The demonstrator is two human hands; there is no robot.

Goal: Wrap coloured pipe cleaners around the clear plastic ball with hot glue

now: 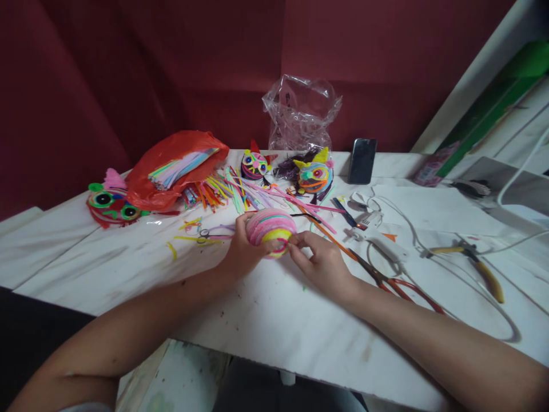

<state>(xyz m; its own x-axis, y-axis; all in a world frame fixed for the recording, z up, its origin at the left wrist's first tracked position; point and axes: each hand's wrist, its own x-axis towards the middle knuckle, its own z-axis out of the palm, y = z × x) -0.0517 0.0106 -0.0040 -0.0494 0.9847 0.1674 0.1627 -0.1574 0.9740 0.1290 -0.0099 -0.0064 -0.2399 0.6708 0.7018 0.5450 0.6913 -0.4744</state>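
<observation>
My left hand (243, 247) is wrapped round a ball (269, 224) covered in coiled pipe cleaners, mostly pink with a thin teal line and a yellow band. On the side facing me, a darker pink pipe cleaner (281, 247) curves over the yellow. My right hand (319, 260) pinches at the ball's right side, where this pink strand reaches its fingertips; the exact grip is small and partly hidden. Just behind the ball lie loose pink pipe cleaners (300, 201). Small scissors (203, 234) rest to the left of my left hand.
Decorated animal heads stand at the left (114, 200) and back (315, 174). A red bag (180, 154) holds pipe cleaners. Red-handled scissors (398, 283), pliers (484, 269), a white glue gun (386, 246) with its cord, and a phone (362, 161) are on the right.
</observation>
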